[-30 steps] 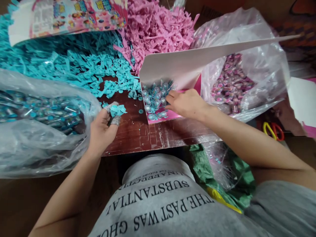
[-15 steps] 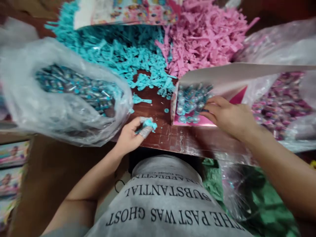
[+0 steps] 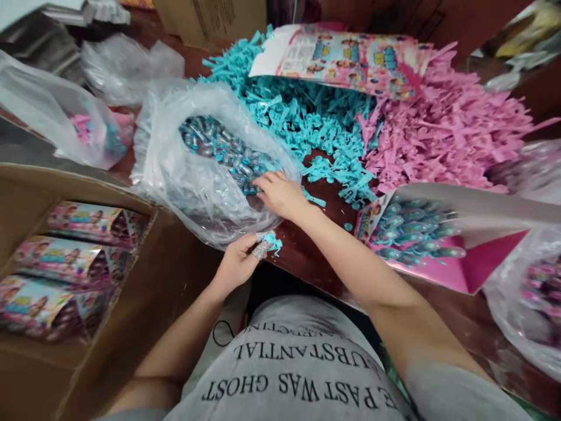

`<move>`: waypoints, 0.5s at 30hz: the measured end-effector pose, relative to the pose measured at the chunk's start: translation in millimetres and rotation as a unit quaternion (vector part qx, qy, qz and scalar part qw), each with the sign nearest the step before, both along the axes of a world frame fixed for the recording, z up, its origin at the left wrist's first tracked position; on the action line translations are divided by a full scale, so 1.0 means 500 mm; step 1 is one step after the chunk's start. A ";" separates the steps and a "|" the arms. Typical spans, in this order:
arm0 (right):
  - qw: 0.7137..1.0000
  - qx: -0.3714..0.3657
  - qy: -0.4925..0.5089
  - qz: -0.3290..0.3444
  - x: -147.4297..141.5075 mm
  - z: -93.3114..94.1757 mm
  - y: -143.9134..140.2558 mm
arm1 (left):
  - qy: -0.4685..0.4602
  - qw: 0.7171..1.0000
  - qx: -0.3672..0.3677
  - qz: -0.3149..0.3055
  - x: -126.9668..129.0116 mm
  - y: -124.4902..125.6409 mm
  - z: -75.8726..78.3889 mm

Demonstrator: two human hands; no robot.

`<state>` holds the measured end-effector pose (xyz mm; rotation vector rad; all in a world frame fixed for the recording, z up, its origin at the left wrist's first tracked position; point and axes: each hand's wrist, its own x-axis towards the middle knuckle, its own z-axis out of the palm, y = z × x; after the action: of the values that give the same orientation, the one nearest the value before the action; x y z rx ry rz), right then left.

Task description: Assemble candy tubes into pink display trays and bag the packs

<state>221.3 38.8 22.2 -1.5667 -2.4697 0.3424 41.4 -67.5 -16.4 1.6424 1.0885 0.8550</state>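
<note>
In the head view, I take the clear bag (image 3: 193, 175) as the landmark. It lies open on the desk (image 3: 326, 202) and is full of small teal capsules (image 3: 223, 153). The right hand (image 3: 280, 196) reaches across the body into the mouth of this bag; its fingers touch the capsules at the near edge. Whether they are closed around a capsule I cannot tell, because the fingertips are partly hidden in the plastic. The left hand (image 3: 239, 263) is just below the bag, at the edge of the desk. Its grip is closed on a small teal part (image 3: 274, 241), pinched between thumb and forefinger, and both fingertips wear grey tape.

To the right of the bag lies the pink box (image 3: 442, 257), open, with a layer of teal pieces (image 3: 412, 231) inside. It looks to me partly filled, so I judge that some of the work is done. Behind the bag are a big teal pile (image 3: 302, 126) and a pink pile (image 3: 442, 137) of loose parts, so much is left. To the left of the bag stands a carton (image 3: 144, 275) with printed packs (image 3: 65, 257) inside, which seem finished.

Compared with half a second ago, the right hand has left the pink box and has moved over to the bag. The left hand keeps the same teal part. The camera has turned to the left, so the carton now shows.
</note>
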 end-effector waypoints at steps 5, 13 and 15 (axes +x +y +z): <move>0.998 -0.062 -0.025 -0.019 -0.059 -0.022 0.127 | 0.048 0.993 0.047 0.093 -0.065 0.012 -0.008; 0.937 -0.093 0.300 0.154 0.034 -0.002 -0.008 | -0.031 0.993 -0.008 0.110 -0.080 0.039 -0.032; 0.907 -0.113 0.372 0.160 0.044 -0.006 -0.036 | -0.055 0.994 0.010 0.094 -0.072 0.051 -0.026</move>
<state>243.4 20.5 19.2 -0.8257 -2.0808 1.0833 5.3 -42.0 -29.5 1.5066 1.1734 1.0699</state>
